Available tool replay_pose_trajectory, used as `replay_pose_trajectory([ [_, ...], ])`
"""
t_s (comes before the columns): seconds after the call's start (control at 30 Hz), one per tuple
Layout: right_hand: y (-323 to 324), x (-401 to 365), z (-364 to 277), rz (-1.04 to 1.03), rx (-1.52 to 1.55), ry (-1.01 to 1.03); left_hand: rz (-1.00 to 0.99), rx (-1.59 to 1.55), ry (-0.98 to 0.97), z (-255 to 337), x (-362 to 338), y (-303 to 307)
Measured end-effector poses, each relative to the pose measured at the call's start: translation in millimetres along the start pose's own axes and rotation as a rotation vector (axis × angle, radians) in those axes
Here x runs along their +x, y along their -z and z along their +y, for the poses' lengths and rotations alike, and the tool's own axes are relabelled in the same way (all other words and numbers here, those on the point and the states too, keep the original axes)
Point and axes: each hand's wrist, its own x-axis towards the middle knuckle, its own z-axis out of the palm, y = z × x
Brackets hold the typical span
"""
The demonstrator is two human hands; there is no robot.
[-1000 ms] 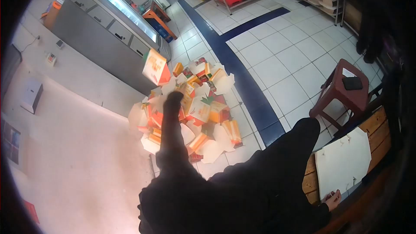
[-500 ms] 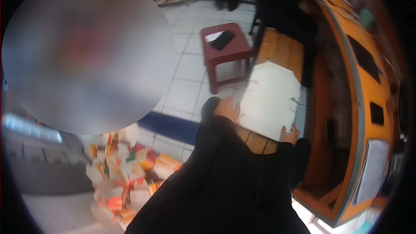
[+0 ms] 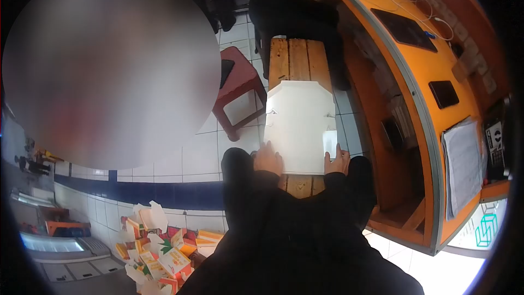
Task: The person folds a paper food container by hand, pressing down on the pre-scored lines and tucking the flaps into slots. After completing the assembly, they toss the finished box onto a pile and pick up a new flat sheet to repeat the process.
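Note:
A flat white cardboard sheet [image 3: 299, 125] with cut corners and small side slots lies on a wooden bench [image 3: 297, 60] between my knees. My left hand [image 3: 267, 159] rests at its near left edge, fingers stretched out and spread. At the near right edge is my right hand [image 3: 337, 160], thumb and fingers apart and touching the cardboard. Just ahead of that hand, a bright white rectangular patch [image 3: 329, 144] shows on the right side of the sheet.
A dark red stool [image 3: 245, 79] stands left of the bench. On the right is an orange counter [image 3: 404, 71] with a tablet [image 3: 404, 28], cables and papers [image 3: 463, 164]. Printed food cartons [image 3: 174, 262] are piled at lower left. Beyond the bench is a person in black [image 3: 289, 5].
My view has turned, so the bench and cardboard now appear straighter and further left. Both hands remain at the near edges. The bright patch now shows by my right hand.

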Motion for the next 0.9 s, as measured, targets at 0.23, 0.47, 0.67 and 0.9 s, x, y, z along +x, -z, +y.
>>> replay_pose_trajectory([
  [0.23, 8.3, 1.4, 4.9, -0.03, 0.318, -0.044, 0.049, -0.377, 0.088, -24.7, 9.3, -20.4],
  [0.47, 0.8, 5.3, 6.7, 0.081, 0.459, 0.018, 0.082, -0.556, 0.207, -36.6, 13.6, -27.4],
  [0.67, 36.3, -3.4, -16.3, -0.027, 0.671, 0.109, -0.032, -0.569, 0.163, -24.2, 11.1, -0.9],
  [0.9, 10.2, -6.3, -4.3, -0.402, 0.208, 0.218, -0.25, -0.213, -0.165, 0.8, 3.0, 13.0],
])
